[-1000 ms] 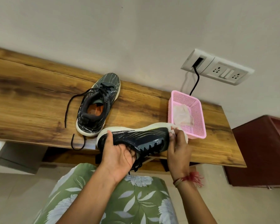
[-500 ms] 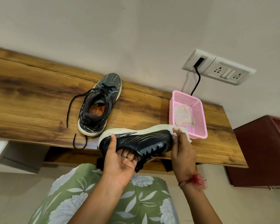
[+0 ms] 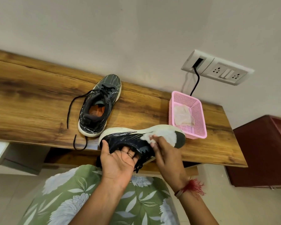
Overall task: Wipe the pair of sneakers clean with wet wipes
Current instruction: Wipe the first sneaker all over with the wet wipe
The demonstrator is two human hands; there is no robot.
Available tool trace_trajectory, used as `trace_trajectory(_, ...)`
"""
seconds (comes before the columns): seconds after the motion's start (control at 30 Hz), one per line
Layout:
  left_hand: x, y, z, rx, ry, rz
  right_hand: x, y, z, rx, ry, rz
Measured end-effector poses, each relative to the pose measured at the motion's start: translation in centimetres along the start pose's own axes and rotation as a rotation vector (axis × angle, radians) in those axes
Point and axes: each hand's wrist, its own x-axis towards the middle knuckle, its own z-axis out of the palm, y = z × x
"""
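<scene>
1. Head view, left hand (image 3: 118,161): clamped on sneaker (image 3: 125,140) at the heel end, thumb outside on the heel, fingers hooked into the collar.
2. Right hand (image 3: 167,155): fingers curled on a bunched wipe (image 3: 162,136), pressing it to the white midsole near the toe.
3. Sneaker: lifted, on its side over the near edge of the desk (image 3: 31,103), toe right, heel left, sole turned far; just near of the basket (image 3: 199,127).
4. Relative to the hands: held between them, left hand under the heel, right hand near of the toe, wipe between fingertips and midsole.
5. Handling, as a judgement: light enough for one hand; knit upper probably soft and easy to dent, midsole firmer, so best held at the stiffer heel and collar. Loose laces hanging near, liable to snag.
6. Wipe: thin, limp, probably damp; likely to slide and bunch, so better under flat fingertips.
7. Other sneaker (image 3: 99,106): upright on the desk, far-left of the held one, toe far, laces trailing left and over the near edge; apart from both hands.
8. Basket: pink, on the desk at right, crumpled wipe (image 3: 183,116) inside.
</scene>
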Motion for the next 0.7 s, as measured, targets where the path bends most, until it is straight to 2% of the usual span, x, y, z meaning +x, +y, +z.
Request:
trace_trajectory(0.07, -0.2, -0.1, 0.2, 0.015, -0.045, -0.003, 0.0, 0.6, -0.4, -0.050, -0.019, -0.022)
trace_trajectory(0.2, -0.9, -0.6, 0.5, 0.069, -0.146, -0.006, -0.1, 2.4, -0.7, -0.079, 0.239, 0.225)
trace_trajectory(0.27, -0.8, -0.3, 0.5, 0.052, -0.168, -0.004, -0.4, 1.5, 0.0, -0.041, 0.229, 0.213)
trace_trajectory(0.33, -0.5, 0.3, 0.3, 0.026, -0.167, -0.011, -0.8, 0.6, 0.7, 0.036, 0.128, 0.145)
trace_trajectory(0.4, -0.2, 0.7, 0.2, 0.021, -0.145, -0.023, -0.7, -0.1, 0.0, 0.242, 0.060, 0.134)
trace_trajectory(0.43, -0.1, 0.8, 0.2, 0.024, -0.133, -0.030, -0.4, -0.3, -0.8, 0.434, 0.088, 0.219)
trace_trajectory(0.5, -0.2, 0.8, 0.3, 0.027, -0.113, -0.035, 0.4, 0.3, -2.8, 0.891, 0.267, 0.435)
trace_trajectory(0.57, -0.3, 0.8, 0.4, 0.005, -0.085, -0.031, 0.8, 1.6, -4.5, 1.221, 0.470, 0.507)
trace_trajectory(0.63, -0.2, 0.8, 0.4, -0.019, -0.068, -0.007, 1.1, 2.3, -5.3, 1.309, 0.590, 0.555)
trace_trajectory(0.7, -0.2, 0.9, 0.5, -0.032, -0.060, 0.004, 1.3, 2.5, -4.7, 1.236, 0.624, 0.615)
